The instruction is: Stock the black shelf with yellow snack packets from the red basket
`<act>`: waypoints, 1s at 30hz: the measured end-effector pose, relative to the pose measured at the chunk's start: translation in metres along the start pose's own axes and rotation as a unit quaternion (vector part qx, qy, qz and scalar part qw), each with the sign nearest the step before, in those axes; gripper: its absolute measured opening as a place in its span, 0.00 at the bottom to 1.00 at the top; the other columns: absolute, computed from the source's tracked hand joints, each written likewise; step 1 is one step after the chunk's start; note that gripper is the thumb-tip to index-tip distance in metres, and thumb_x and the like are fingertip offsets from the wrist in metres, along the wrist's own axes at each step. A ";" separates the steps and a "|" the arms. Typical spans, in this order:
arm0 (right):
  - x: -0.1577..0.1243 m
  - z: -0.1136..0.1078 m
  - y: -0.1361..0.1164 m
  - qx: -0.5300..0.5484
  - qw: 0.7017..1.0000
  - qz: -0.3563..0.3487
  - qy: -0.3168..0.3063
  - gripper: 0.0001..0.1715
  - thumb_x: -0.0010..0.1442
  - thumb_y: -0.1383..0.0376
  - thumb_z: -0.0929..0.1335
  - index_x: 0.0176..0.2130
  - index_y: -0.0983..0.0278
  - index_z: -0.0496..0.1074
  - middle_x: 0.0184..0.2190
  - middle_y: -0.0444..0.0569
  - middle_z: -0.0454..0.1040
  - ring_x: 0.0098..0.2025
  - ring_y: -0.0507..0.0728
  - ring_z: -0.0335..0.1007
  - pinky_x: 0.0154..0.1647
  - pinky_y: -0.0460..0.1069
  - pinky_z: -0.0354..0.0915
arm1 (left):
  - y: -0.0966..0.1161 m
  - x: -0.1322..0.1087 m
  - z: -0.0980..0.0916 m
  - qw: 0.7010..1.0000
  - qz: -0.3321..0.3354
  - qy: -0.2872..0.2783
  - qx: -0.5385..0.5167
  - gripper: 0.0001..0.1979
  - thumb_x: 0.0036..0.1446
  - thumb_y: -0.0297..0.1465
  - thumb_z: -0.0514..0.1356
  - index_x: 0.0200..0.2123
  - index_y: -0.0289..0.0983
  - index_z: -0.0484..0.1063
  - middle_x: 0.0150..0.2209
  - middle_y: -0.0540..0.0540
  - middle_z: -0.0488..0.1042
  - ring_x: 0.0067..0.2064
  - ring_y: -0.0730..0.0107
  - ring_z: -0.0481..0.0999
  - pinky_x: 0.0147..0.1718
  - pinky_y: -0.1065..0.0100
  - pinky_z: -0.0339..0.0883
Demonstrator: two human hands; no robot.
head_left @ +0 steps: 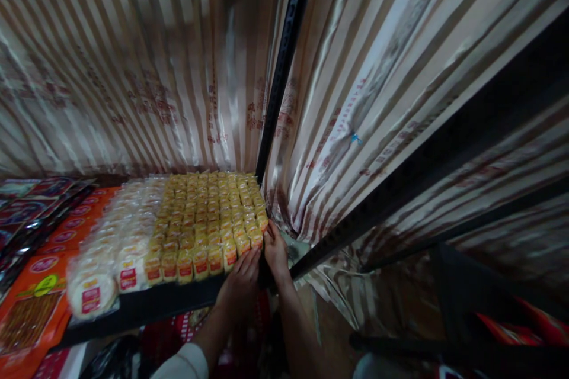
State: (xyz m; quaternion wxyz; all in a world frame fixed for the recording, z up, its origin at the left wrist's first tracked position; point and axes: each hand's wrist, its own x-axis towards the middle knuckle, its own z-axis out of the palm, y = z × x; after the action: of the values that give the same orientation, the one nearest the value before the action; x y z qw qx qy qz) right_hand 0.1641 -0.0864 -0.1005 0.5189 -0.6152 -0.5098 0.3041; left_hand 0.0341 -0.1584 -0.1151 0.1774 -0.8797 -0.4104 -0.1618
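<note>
Rows of small yellow-wrapped snack packets (195, 219) stand packed together at the right end of the shelf (178, 299). My left hand (242, 275) is at the front of the last rows, its fingers closed against the front packets. My right hand (275, 249) holds the right side of the end row, thumb and fingers against the wrappers near the corner. Parts of the fingertips are hidden by the packets and dim light. Left of the yellow rows are clear-wrapped round white packets (91, 296) with red labels.
Orange snack bags (33, 320) and dark shiny bags (26, 213) lie farther left. A black upright post (282, 59) stands behind the corner, and a dark rail (400, 172) slants along the right. Striped sheeting (133, 71) hangs behind. A black plastic bag (118, 358) is below.
</note>
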 end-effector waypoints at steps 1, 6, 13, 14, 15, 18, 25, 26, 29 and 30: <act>0.001 0.000 0.002 -0.003 1.000 0.001 0.006 0.27 0.54 0.59 0.61 0.53 0.61 0.67 0.52 0.51 0.70 0.54 0.59 0.65 0.58 0.56 0.57 | 0.000 0.000 0.001 1.000 0.002 -0.004 -0.001 0.24 0.58 0.34 0.47 0.55 0.29 0.64 0.61 0.39 0.59 0.63 0.61 0.54 0.60 0.61 0.44; 0.004 0.004 0.001 -0.020 1.000 -0.004 0.001 0.26 0.54 0.59 0.60 0.50 0.64 0.70 0.48 0.53 0.73 0.50 0.59 0.68 0.56 0.55 0.60 | 0.001 -0.001 0.002 1.000 -0.004 -0.022 -0.013 0.26 0.56 0.31 0.48 0.58 0.29 0.59 0.61 0.38 0.58 0.63 0.61 0.53 0.59 0.60 0.47; -0.001 0.008 0.001 -0.011 1.000 0.006 0.009 0.29 0.55 0.59 0.60 0.55 0.63 0.65 0.53 0.52 0.69 0.51 0.58 0.67 0.56 0.55 0.60 | 0.001 0.000 -0.004 1.000 -0.008 -0.020 -0.023 0.27 0.56 0.30 0.48 0.59 0.29 0.58 0.61 0.40 0.59 0.63 0.61 0.53 0.60 0.61 0.45; -0.001 0.008 0.001 -0.011 1.000 0.006 0.005 0.28 0.55 0.59 0.60 0.54 0.62 0.66 0.53 0.52 0.70 0.51 0.58 0.67 0.55 0.54 0.60 | 0.001 0.000 -0.003 1.000 -0.007 -0.020 -0.022 0.27 0.56 0.30 0.47 0.59 0.29 0.58 0.61 0.40 0.59 0.63 0.60 0.53 0.60 0.61 0.45; -0.001 0.007 0.001 -0.014 1.000 0.004 0.004 0.28 0.55 0.59 0.60 0.53 0.62 0.67 0.52 0.52 0.70 0.51 0.58 0.67 0.55 0.54 0.60 | 0.001 0.000 -0.002 1.000 -0.004 -0.017 -0.020 0.27 0.56 0.30 0.47 0.59 0.28 0.58 0.61 0.39 0.59 0.63 0.60 0.53 0.60 0.61 0.45; -0.002 0.006 -0.001 -0.020 0.999 -0.003 0.033 0.28 0.56 0.59 0.58 0.53 0.67 0.68 0.52 0.55 0.70 0.54 0.58 0.64 0.57 0.54 0.58 | 0.001 -0.002 0.001 1.000 0.004 -0.009 -0.008 0.26 0.57 0.31 0.47 0.58 0.27 0.59 0.61 0.38 0.59 0.63 0.59 0.54 0.60 0.60 0.46; -0.029 0.002 0.000 -0.016 0.997 -0.037 0.066 0.29 0.60 0.59 0.56 0.56 0.68 0.63 0.57 0.56 0.64 0.58 0.57 0.59 0.59 0.55 0.55 | 0.001 -0.003 -0.001 1.000 0.009 -0.025 0.002 0.29 0.57 0.32 0.48 0.60 0.27 0.54 0.62 0.36 0.55 0.64 0.58 0.52 0.60 0.58 0.46; -0.034 0.001 0.000 -0.021 0.996 -0.042 0.072 0.28 0.61 0.59 0.56 0.56 0.68 0.63 0.56 0.57 0.65 0.58 0.58 0.59 0.59 0.56 0.56 | 0.001 -0.003 -0.002 1.000 0.009 -0.019 0.003 0.29 0.57 0.32 0.48 0.61 0.26 0.54 0.62 0.36 0.55 0.64 0.58 0.52 0.60 0.58 0.46; -0.050 -0.004 -0.001 -0.035 0.994 -0.076 0.068 0.26 0.61 0.59 0.56 0.53 0.68 0.66 0.52 0.58 0.68 0.55 0.58 0.63 0.57 0.57 0.59 | 0.001 -0.003 -0.004 1.000 0.009 0.008 0.002 0.28 0.58 0.32 0.47 0.60 0.27 0.54 0.62 0.36 0.56 0.63 0.58 0.52 0.60 0.58 0.47; -0.054 -0.005 -0.003 -0.040 0.993 -0.095 0.065 0.24 0.62 0.60 0.57 0.51 0.67 0.68 0.50 0.57 0.70 0.53 0.58 0.64 0.56 0.57 0.60 | 0.001 -0.003 -0.004 1.000 0.009 0.017 0.001 0.27 0.59 0.31 0.46 0.60 0.27 0.55 0.61 0.36 0.57 0.63 0.58 0.53 0.60 0.58 0.48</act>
State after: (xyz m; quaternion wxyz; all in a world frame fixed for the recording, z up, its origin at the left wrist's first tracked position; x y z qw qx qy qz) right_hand 0.1517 -0.1391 -0.1048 0.5519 -0.6028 -0.5432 0.1923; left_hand 0.0321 -0.1627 -0.1125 0.1867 -0.8803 -0.3997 -0.1747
